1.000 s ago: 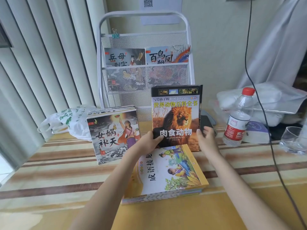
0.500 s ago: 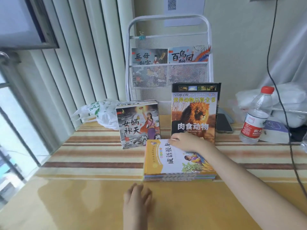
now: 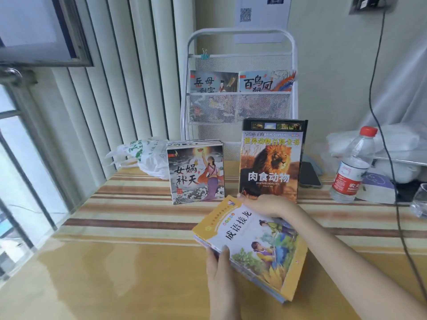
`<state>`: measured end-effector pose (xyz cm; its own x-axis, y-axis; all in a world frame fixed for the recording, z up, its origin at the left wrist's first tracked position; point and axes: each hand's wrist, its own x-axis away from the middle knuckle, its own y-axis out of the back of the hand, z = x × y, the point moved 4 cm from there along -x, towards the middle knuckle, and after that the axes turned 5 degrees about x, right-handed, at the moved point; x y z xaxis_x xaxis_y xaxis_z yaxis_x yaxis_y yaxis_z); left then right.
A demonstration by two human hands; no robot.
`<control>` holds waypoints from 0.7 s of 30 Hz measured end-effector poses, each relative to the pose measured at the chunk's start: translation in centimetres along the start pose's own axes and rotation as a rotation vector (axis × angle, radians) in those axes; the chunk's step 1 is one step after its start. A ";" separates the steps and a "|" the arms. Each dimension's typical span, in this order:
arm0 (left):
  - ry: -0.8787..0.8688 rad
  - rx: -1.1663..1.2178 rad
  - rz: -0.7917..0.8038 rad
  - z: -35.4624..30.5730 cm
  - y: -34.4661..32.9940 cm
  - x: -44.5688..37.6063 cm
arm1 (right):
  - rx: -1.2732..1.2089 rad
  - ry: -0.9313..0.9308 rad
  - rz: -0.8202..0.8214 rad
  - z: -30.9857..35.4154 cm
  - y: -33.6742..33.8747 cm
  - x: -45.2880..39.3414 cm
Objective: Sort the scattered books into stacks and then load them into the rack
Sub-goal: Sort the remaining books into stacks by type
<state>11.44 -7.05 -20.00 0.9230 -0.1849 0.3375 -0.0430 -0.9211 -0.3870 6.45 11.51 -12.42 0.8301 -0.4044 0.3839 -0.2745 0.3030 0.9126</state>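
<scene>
Hands grip yellow book stack (image 3: 251, 241): left hand (image 3: 219, 269) fingers curled round near edge, right hand (image 3: 268, 205) clasping far edge (stack tilted above bench (image 3: 115, 262)); lion book (image 3: 271, 158) upright behind.

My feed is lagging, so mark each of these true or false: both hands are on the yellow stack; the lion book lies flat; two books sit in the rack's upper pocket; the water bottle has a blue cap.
1. Both hands hold the yellow book stack: true, left hand at its near edge, right hand at its far edge.
2. The lion book lies flat: false, it stands upright.
3. Two books sit in the rack upper pocket: true.
4. The water bottle has a blue cap: false, red.
</scene>
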 end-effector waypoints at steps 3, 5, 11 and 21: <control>-0.027 0.031 0.040 -0.6 -0.8 0.6 | -0.329 -0.064 0.046 -1.7 -1.4 0.7; -0.036 0.065 0.052 -1.0 -1.3 1.0 | -0.585 -0.004 0.102 -1.7 -2.2 1.9; -0.176 0.046 0.118 -1.8 -2.0 2.2 | -0.721 -0.046 -0.134 -3.0 -2.6 5.3; -0.710 -0.225 0.456 -8.3 -4.2 1.3 | -1.170 0.317 -0.980 -2.5 -1.2 11.5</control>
<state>9.65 -6.24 -10.82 0.8140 -0.3638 -0.4528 -0.4719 -0.8687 -0.1504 17.54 8.70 -9.45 0.5584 -0.6932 -0.4558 0.8078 0.5794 0.1085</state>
